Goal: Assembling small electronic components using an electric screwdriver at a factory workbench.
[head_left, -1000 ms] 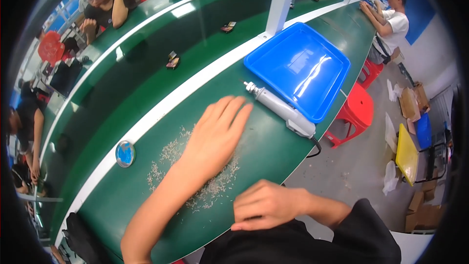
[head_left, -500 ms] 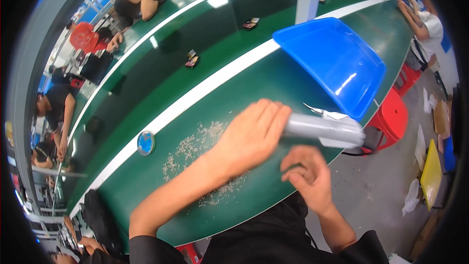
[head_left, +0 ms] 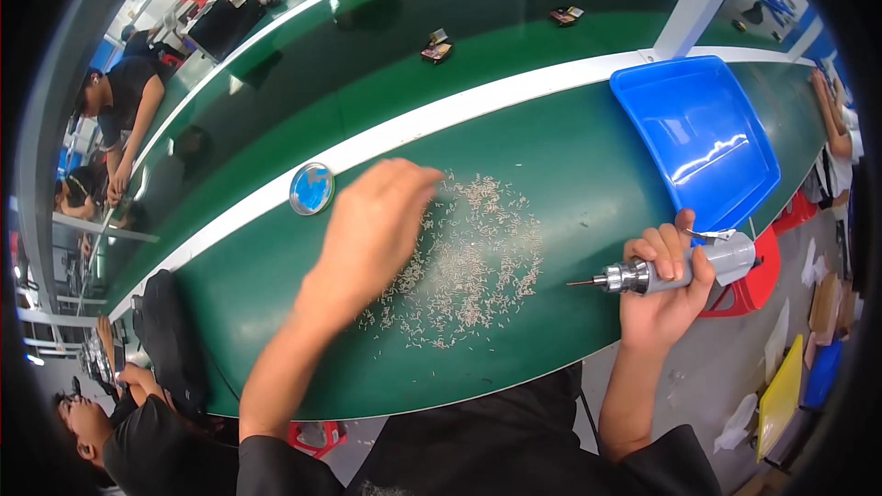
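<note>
1 right hand (head_left: 663, 287) grips screwdriver (head_left: 675, 268).

Head camera looks steeply down, close over the green table (head_left: 570, 156).

My left hand (head_left: 372, 230) is stretched forward, palm down, fingers together and slightly curled, blurred, over the near edge of the scattered screws (head_left: 469, 262). My left forearm runs back toward my chest. My right hand (head_left: 666, 289) sits right of the screws, fist closed, thumb up, forearm bent upright.
</note>
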`<state>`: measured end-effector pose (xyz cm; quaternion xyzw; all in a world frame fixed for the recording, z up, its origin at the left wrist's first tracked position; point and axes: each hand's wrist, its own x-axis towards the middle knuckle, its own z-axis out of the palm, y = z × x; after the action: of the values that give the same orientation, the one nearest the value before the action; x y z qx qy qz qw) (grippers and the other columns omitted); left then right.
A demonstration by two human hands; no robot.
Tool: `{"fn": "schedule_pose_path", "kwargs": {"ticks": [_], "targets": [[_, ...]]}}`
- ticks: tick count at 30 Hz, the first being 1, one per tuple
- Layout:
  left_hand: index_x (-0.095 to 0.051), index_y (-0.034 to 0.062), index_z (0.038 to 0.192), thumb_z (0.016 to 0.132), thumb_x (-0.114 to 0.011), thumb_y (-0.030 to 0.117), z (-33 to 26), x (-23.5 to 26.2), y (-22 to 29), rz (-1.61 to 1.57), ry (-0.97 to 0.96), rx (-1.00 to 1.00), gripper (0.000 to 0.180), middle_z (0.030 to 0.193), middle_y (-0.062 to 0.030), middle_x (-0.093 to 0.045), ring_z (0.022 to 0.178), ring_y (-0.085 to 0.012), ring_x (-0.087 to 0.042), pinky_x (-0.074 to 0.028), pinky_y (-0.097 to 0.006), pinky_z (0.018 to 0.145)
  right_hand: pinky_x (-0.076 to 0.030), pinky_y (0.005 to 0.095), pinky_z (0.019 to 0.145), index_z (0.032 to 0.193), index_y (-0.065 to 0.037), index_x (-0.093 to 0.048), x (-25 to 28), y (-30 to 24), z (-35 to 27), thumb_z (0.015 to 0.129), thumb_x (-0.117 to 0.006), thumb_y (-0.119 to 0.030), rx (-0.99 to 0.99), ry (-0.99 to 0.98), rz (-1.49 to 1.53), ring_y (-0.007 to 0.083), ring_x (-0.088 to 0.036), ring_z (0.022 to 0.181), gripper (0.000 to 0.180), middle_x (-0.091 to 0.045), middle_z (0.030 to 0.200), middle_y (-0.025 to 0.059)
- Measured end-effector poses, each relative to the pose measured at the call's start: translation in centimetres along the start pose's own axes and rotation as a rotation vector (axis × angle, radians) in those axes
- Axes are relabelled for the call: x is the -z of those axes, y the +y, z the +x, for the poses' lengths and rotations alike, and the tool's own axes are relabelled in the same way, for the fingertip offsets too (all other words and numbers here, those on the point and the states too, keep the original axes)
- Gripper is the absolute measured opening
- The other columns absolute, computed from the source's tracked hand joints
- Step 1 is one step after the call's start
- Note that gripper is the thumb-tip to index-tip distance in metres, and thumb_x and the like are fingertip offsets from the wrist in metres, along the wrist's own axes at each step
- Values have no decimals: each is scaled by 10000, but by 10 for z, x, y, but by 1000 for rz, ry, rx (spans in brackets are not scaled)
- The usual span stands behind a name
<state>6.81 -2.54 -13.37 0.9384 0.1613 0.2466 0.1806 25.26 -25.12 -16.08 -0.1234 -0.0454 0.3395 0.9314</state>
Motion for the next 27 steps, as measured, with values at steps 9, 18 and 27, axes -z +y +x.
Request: {"fn": "schedule_pose_path", "kwargs": {"ticks": [9,18,27], "targets": [[-682,-14,979,766,-671,-19,14,-15,-29,192,-127,-96,213,935,-103,-625,859,-281,-619,-519,-373,746,-391,297,761,1098,-60,-486,19,6,-7,867,-545,-121,-117,89,48,119,-428,642,246,-392,640,-5],[-605,-21,914,730,-631,-26,20,-20,-34,407,-191,-371,185,846,-118,-572,776,-263,-599,-512,-401,650,-397,300,751,1058,-71,-488,22,4,-8,866,-544,-127,-139,63,23,121,-425,625,207,-403,632,-6],[-513,2,833,758,-591,-14,12,-7,-20,-118,9,43,109,680,-131,-534,587,-299,-563,-459,-383,559,-389,322,746,1052,-81,-483,-14,17,17,861,-538,-157,-105,-115,-162,125,-439,626,213,-406,619,-7]]}}
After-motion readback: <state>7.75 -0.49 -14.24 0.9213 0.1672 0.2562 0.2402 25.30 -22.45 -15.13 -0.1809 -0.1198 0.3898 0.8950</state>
